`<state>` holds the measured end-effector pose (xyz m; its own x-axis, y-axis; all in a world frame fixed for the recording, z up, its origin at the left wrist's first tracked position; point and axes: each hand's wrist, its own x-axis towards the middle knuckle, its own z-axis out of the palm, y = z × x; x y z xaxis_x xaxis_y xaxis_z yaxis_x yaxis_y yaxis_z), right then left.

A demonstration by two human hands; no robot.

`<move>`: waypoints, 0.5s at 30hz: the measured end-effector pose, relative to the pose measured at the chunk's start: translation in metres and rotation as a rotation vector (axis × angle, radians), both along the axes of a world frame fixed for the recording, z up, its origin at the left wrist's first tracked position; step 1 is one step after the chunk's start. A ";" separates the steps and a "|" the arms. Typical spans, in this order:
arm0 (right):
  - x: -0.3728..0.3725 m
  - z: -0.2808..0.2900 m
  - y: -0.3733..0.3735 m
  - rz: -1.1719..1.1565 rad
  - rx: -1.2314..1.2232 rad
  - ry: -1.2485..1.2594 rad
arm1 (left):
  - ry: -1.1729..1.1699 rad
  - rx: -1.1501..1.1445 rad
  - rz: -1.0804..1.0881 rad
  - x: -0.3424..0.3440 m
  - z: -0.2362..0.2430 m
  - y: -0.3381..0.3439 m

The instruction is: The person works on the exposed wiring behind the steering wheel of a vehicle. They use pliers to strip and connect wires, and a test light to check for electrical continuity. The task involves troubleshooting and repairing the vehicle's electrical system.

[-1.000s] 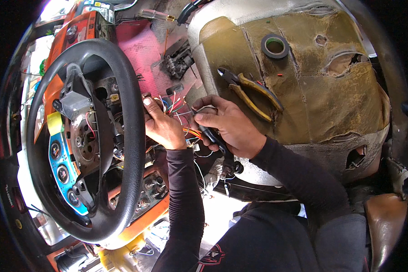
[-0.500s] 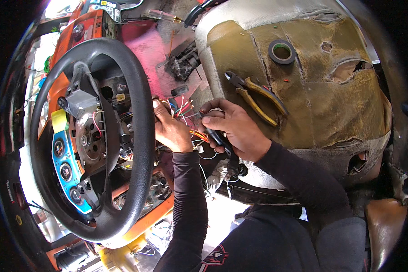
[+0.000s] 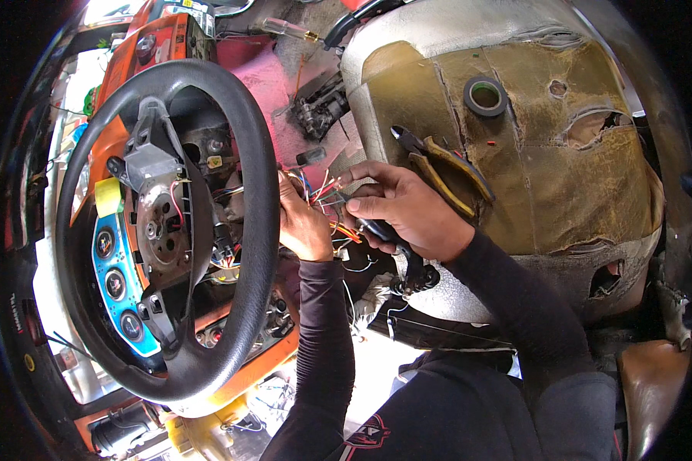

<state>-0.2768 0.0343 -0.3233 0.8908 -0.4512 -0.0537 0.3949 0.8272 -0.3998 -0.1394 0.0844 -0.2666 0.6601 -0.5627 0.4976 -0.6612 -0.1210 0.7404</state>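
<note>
Beside the steering wheel's right rim, my left hand [image 3: 307, 223] is closed around a bundle of thin coloured wires [image 3: 327, 188]. Their loose ends, red, white, green and others, fan out toward my right hand. My right hand [image 3: 411, 207] pinches a thin wire between thumb and forefinger close to those ends. Under its curled fingers runs a black stalk-like part [image 3: 414, 261], partly hidden by the palm. Orange and red wires [image 3: 346, 232] hang between the two hands.
The black steering wheel [image 3: 265, 169] stands at left, before a blue gauge panel [image 3: 117, 284]. On the torn seat [image 3: 546, 184] lie yellow-handled pliers [image 3: 442, 173] and a roll of black tape [image 3: 485, 97]. A clear-handled screwdriver [image 3: 288, 29] lies at the back.
The whole view has shifted slightly, so the wheel and seat appear farther right. My hands have come a little closer together at the wire ends; both keep their grip.
</note>
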 end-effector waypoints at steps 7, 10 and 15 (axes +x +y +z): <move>-0.004 0.004 -0.002 0.058 0.014 0.034 | -0.263 0.073 0.019 0.016 -0.008 0.008; -0.004 0.003 -0.003 0.045 0.016 0.015 | -0.309 0.095 0.004 0.023 -0.007 0.010; -0.004 -0.001 -0.006 0.056 0.020 -0.041 | -0.162 0.067 -0.006 0.015 -0.006 0.009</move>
